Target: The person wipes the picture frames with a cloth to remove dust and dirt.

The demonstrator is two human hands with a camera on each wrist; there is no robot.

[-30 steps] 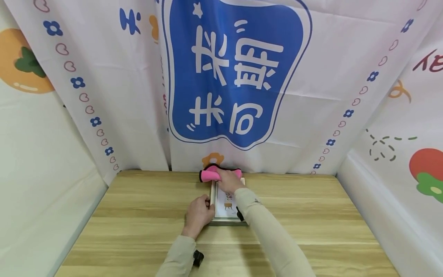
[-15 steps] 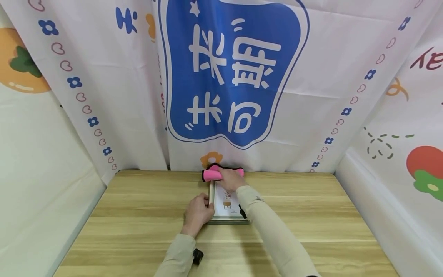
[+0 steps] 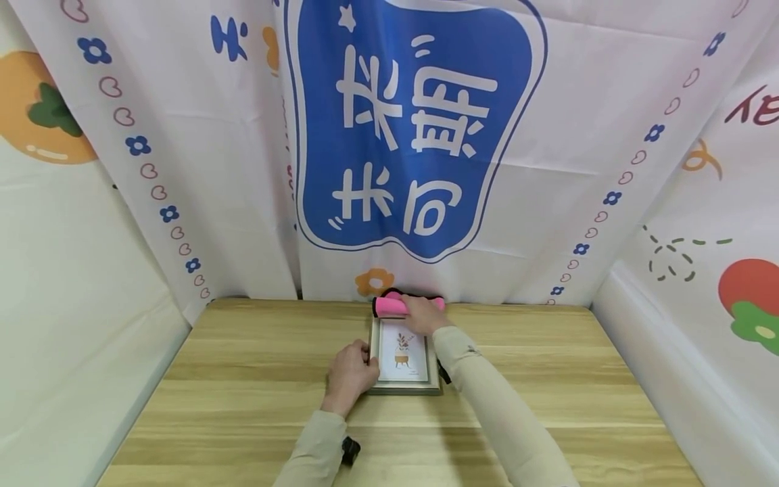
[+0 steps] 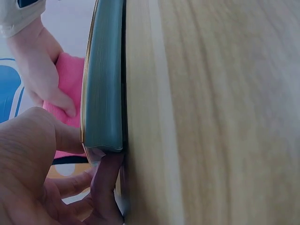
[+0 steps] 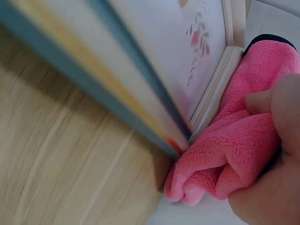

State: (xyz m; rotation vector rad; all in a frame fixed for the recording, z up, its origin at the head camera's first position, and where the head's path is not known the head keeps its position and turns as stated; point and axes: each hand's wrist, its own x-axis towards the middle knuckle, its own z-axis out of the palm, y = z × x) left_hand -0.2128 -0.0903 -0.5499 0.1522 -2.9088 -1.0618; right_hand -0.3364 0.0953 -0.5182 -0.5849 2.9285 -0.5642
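Observation:
A picture frame (image 3: 404, 387) with a potted-plant print lies flat on the wooden table, near its back edge. My left hand (image 3: 351, 374) grips the frame's left side, thumb on top; in the left wrist view its fingers curl about the blue-green corner (image 4: 105, 93). With my right hand (image 3: 425, 315) I hold a pink cloth (image 3: 391, 308) with black edging against the frame's far edge. Seen from the right wrist, the bunched pink cloth (image 5: 225, 150) touches the frame's corner, and the thumb presses into its folds. The right hand's other fingers are mostly hidden.
The wooden table (image 3: 262, 358) extends to both sides of the frame. A printed white curtain (image 3: 548, 203) hangs right behind its back edge. White walls (image 3: 79, 304) stand at the left and right.
My right hand has slid the pink cloth rightwards along the frame's far edge, uncovering more of the print. The left hand keeps its grip on the frame's left side.

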